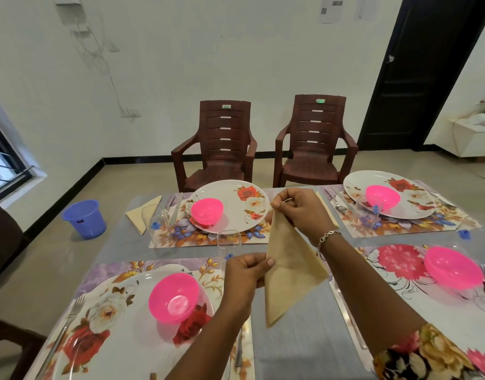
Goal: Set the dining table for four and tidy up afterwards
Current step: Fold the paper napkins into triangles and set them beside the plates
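Observation:
A beige napkin (289,267), folded into a triangle, hangs above the grey table (118,245) between my hands. My right hand (297,211) pinches its top corner. My left hand (245,275) pinches its left edge lower down. Four floral placemats each carry a flowered plate with a pink bowl: far left (207,211), far right (382,197), near left (173,296), near right (452,270). Another folded beige napkin (141,215) lies left of the far-left setting. A clear glass (228,242) stands just beyond my left hand.
Two brown plastic chairs (222,144) (312,141) stand behind the table's far edge. A blue bucket (85,219) sits on the floor at the left. A fork (61,333) lies beside the near-left plate, and cutlery (175,208) lies by the far-left plate. A dark door (416,78) is at the right.

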Demonstrator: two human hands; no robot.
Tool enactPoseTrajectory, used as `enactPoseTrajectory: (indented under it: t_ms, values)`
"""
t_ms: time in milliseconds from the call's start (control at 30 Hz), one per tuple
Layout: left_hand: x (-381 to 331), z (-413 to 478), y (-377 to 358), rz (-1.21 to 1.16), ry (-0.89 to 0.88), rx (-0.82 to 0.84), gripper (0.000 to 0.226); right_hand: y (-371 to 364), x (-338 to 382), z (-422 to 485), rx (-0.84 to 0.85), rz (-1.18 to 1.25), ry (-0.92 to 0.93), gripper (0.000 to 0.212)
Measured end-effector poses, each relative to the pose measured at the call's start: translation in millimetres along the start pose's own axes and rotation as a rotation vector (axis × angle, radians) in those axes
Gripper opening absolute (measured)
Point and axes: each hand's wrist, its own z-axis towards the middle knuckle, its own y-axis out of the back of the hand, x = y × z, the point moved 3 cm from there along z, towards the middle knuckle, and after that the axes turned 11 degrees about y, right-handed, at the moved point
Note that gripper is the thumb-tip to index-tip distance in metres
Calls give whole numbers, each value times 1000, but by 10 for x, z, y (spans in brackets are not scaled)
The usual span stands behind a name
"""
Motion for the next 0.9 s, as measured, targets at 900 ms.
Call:
enactPoseTrajectory:
  t_ms: [900]
  values:
    - [1191, -21, 199, 8, 593, -169, 5, -530, -1646, -153, 336, -205, -517, 17]
